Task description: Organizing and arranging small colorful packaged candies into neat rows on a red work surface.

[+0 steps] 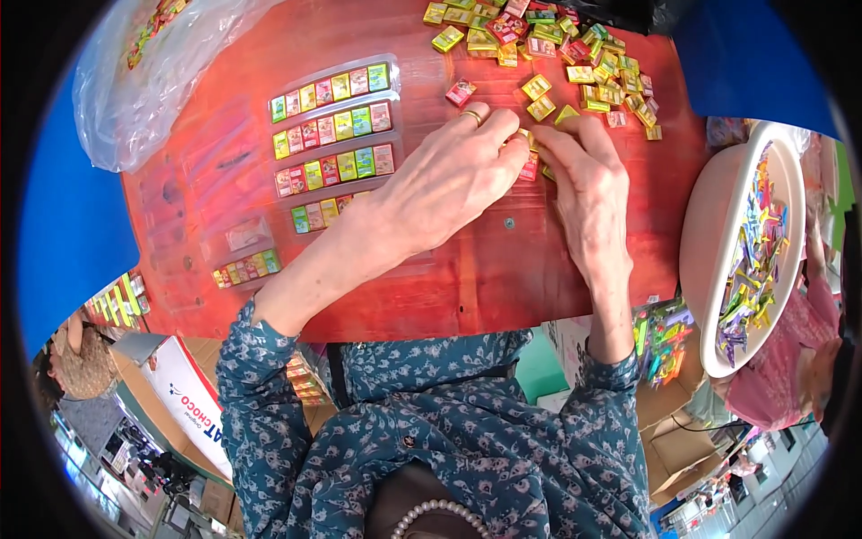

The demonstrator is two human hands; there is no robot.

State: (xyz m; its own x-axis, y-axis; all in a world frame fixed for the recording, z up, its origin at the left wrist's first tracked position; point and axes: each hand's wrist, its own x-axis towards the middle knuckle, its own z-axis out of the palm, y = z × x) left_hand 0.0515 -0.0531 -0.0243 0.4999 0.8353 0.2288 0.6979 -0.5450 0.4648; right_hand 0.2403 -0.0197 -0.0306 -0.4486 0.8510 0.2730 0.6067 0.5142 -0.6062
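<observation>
My left hand [458, 175], with a ring on one finger, reaches across the red table [449, 296] to a small cluster of tiny printed boxes. Its fingers are bent and pressed around a small red box [528, 167]. Facing it, my right hand [588, 184] has curled fingertips at the same cluster, where a small yellow box [525, 136] shows between the hands. The fingers hide most of what they grip. Just beyond them lie loose yellow boxes [538, 87] and a red box [461, 92]. Left of my hands, clear plastic trays [395, 81] hold rows of similar boxes.
A loose pile of small boxes [606, 76] covers the far right. A clear plastic bag [117, 112] lies far left, and a short row of boxes [247, 268] near left. Beside the right edge stands a white tub [705, 234] of colourful plastic pieces. Cardboard boxes [678, 449] sit below.
</observation>
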